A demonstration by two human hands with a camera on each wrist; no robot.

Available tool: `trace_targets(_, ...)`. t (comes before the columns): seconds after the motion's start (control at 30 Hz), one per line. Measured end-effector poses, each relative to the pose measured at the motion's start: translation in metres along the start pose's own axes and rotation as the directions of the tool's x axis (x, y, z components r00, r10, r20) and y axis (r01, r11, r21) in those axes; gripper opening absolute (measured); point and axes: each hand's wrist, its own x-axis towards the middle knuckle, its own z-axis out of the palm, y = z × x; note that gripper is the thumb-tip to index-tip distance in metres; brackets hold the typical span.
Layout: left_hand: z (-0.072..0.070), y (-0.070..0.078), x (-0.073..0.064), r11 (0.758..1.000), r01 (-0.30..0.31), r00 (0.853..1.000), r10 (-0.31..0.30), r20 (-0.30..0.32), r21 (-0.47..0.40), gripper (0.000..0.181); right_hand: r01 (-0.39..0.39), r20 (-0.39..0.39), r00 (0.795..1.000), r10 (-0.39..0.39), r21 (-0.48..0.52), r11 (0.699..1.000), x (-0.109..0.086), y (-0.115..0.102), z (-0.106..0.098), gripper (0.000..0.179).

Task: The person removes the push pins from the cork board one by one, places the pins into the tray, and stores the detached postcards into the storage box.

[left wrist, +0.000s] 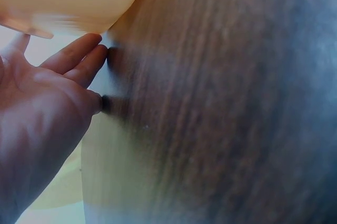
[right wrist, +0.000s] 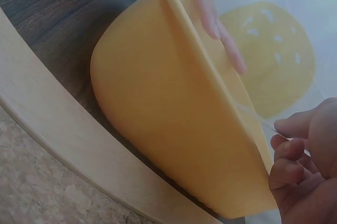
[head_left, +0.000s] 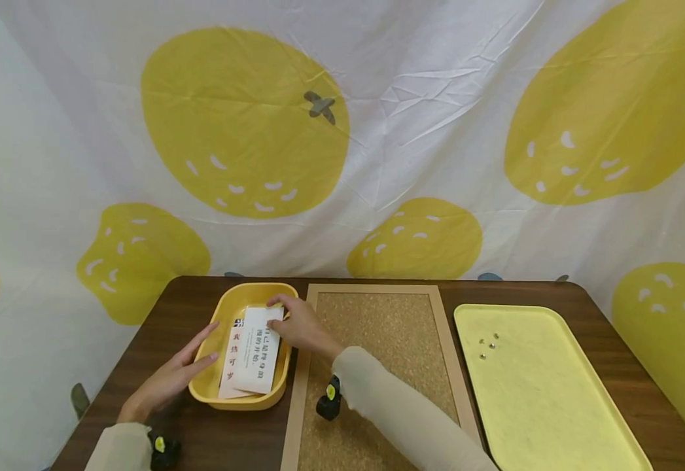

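A yellow plastic basin (head_left: 201, 386) stands on the left of the table, holding white cards. My right hand (head_left: 302, 325) pinches the top edge of a white card (head_left: 260, 366) printed with dark Chinese characters. In the right wrist view, thumb and fingers (right wrist: 292, 163) meet on the card's thin edge at the basin's rim. Beneath it lies another card (head_left: 230, 376) with reddish characters, partly covered. My left hand (head_left: 171, 377) is at the basin's left side. Its thumb and index finger reach over the rim, while other fingers extend outside near the tabletop in the left wrist view (left wrist: 47, 98).
A wood-framed cork board (head_left: 377, 327) lies in the middle under my right forearm. To its right is a pale yellow tray (head_left: 548, 386) with several small shiny pins (head_left: 492, 345). A lemon-patterned cloth (head_left: 389, 144) hangs behind the dark wooden table (head_left: 159, 340).
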Motion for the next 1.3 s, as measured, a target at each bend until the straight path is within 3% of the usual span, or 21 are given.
trace_targets(0.13, 0.0005, -0.0002, 0.0001, 1.000, -0.003, 1.000, 0.003, -0.003, -0.003, 0.070, -0.029, -0.006, 1.000, 0.029, -0.024, 0.999, 0.0009, -0.0013, 0.0014, 0.037)
trace_targets(0.4, 0.0011, -0.0006, 0.0008, 1.000, -0.001, 1.000, 0.001, -0.012, 0.024, 0.069, -0.053, -0.041, 0.998, 0.050, -0.079, 0.995, 0.0023, -0.0021, 0.0049, 0.029)
trace_targets(0.6, 0.0008, -0.0012, 0.0008, 1.000, -0.010, 1.000, 0.010, -0.008, 0.021, 0.069, -0.084, -0.042, 0.996, 0.082, -0.067, 0.994, 0.0038, -0.0020, 0.0064, 0.026)
trace_targets(0.93, 0.0005, -0.0002, 0.0017, 1.000, 0.003, 1.000, -0.003, -0.010, 0.014, 0.070, -0.070, -0.054, 0.996, 0.065, -0.084, 0.994, 0.0038, -0.0025, 0.0056, 0.023)
trace_targets(1.3, 0.0002, -0.0008, 0.0022, 1.000, 0.001, 1.000, -0.001, -0.014, 0.021, 0.071, -0.089, -0.046, 0.995, 0.085, -0.088, 0.992, 0.0018, -0.0058, 0.0028, 0.032)
